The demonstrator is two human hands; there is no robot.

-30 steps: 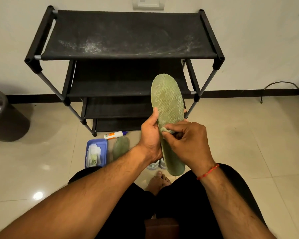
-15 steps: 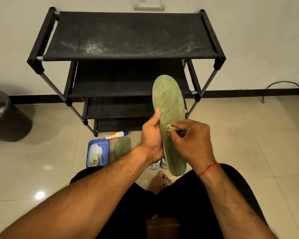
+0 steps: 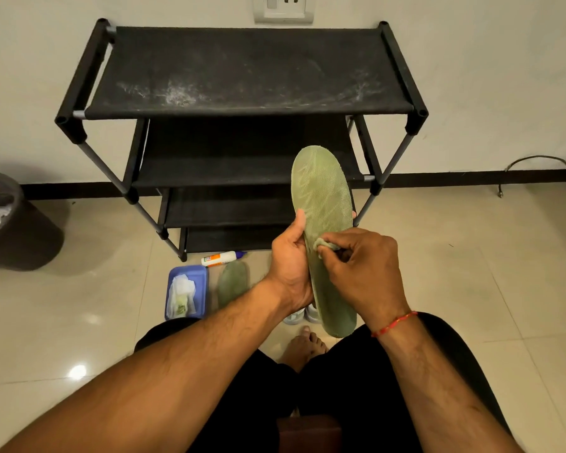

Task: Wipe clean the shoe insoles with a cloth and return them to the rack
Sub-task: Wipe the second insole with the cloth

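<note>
Head view: my left hand [image 3: 290, 266] grips the green insole [image 3: 321, 191] by its left edge, holding it upright before the rack [image 3: 249, 70]. My right hand [image 3: 365, 273] pinches a small cloth [image 3: 324, 244] against its middle. A second insole [image 3: 232, 284] lies on the floor beside a blue tray [image 3: 202, 289]. The glue bottle [image 3: 223, 257] label is too small to read. Since a second ago the cloth has slid slightly rightward.

Two insoles [image 3: 321, 197] [image 3: 232, 284], one cloth [image 3: 327, 245], one rack [image 3: 249, 70], perhaps two shoes [image 3: 303, 317]
</note>
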